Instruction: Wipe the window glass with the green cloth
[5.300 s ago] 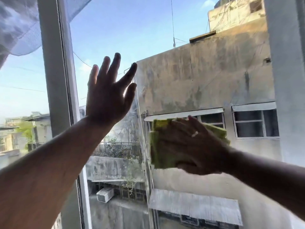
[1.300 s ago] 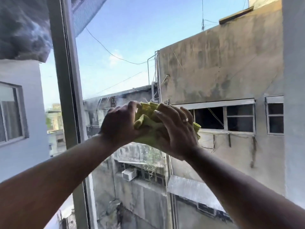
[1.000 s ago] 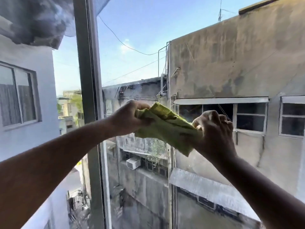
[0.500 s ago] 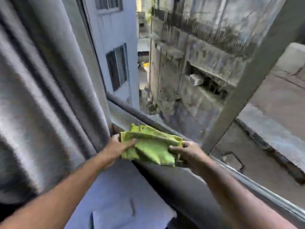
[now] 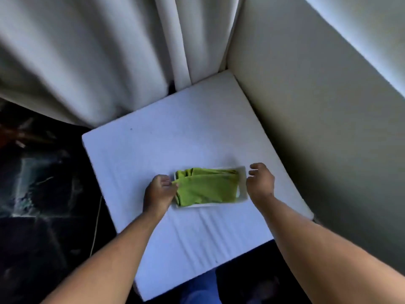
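The green cloth lies folded in a shallow white tray, which rests on a white cushion beside the curtain. Your left hand pinches the left edge of the cloth with the fingertips; your right hand is loosely open just beside the right end of the tray and holds nothing. No window glass shows in this view. I judge that the step in hand is to settle the cloth in the tray. Keep the folds flat, tuck the left edge inside the rim, and steady the tray with the free hand so it does not slide on the soft cushion.
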`<state>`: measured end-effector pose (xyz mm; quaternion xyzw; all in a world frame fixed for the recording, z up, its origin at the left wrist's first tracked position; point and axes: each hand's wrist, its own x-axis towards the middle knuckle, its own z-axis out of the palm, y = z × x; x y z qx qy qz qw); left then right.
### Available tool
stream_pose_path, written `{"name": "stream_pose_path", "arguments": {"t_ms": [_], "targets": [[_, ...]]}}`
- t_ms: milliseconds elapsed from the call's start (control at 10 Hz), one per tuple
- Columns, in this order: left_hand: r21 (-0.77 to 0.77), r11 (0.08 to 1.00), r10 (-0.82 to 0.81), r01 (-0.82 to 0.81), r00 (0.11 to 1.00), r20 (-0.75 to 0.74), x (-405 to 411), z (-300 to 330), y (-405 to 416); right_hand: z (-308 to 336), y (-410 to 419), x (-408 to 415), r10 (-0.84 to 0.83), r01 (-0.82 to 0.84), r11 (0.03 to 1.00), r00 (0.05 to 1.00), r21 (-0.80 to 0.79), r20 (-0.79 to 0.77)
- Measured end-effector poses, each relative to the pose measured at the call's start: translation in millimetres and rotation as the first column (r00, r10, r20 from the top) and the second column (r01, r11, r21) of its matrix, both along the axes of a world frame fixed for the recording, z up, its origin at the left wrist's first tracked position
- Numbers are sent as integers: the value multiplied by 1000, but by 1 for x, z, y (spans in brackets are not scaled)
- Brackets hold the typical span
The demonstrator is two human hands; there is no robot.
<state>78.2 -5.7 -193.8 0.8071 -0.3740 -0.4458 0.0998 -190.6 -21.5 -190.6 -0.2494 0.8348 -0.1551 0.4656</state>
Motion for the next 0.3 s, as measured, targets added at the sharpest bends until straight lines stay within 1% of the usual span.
{"name": "stream_pose_path", "arguments": {"t_ms": [100,200,300], "targets": [[-50,968,-226,246,941,254,-1,6,5,8,13,-16,238,-233,971,955,50,-178],[35,865,-480,500,806,347,-30,47,3,60,29,-32,497,-476,868,832,145,-247],[2,679,-686,734,634,358,-89,104,-8,123,50,-55,612,-637,766,683,84,-400]]}}
